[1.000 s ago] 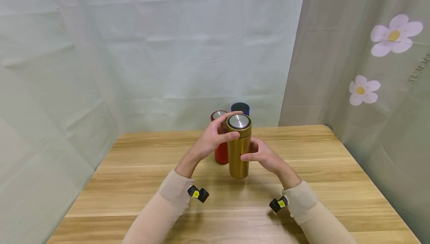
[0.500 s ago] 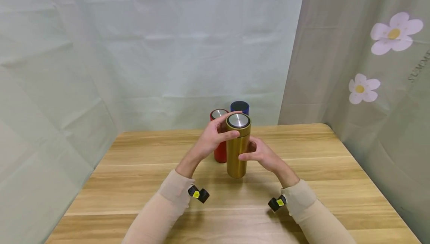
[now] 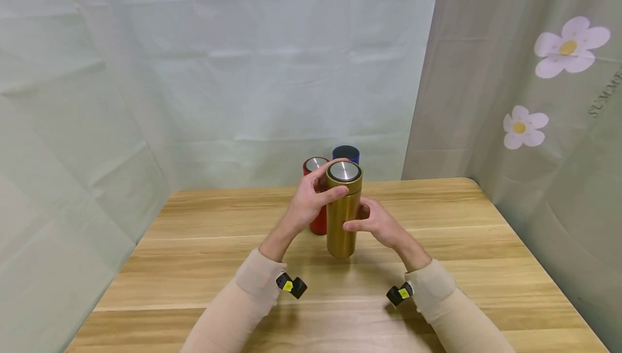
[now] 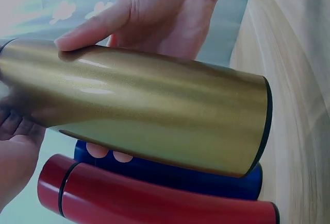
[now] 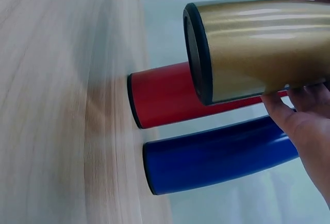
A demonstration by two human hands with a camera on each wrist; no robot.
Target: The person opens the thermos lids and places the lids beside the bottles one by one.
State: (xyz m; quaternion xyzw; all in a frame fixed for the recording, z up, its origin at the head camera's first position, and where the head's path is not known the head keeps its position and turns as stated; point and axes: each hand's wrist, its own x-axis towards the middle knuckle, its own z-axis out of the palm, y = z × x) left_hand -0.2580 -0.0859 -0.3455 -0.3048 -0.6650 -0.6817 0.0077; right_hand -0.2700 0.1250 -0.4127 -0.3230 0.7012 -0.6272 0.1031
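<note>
A gold thermos bottle (image 3: 342,229) with a silver-topped lid is held upright between both hands, its base raised off the table in the right wrist view. My left hand (image 3: 307,202) grips it at the lid, thumb across the near side and fingers behind. Lower down, the right hand (image 3: 384,227) holds the body from the right, with the thumb (image 4: 93,31) in front. Behind the gold one stand a red thermos bottle (image 5: 160,95), partly covered by the left hand, and a blue thermos bottle (image 5: 206,157), mostly hidden in the head view except its dark top.
The wooden table (image 3: 204,266) reaches back to a pale curtain (image 3: 291,72). On the right hangs a grey curtain (image 3: 559,191) with printed flowers. Both sleeves carry a small black camera at the wrist.
The gold thermos bottle has shifted very slightly to the left, both hands moving along with it. My left forearm has swung slightly right. The grips look the same.
</note>
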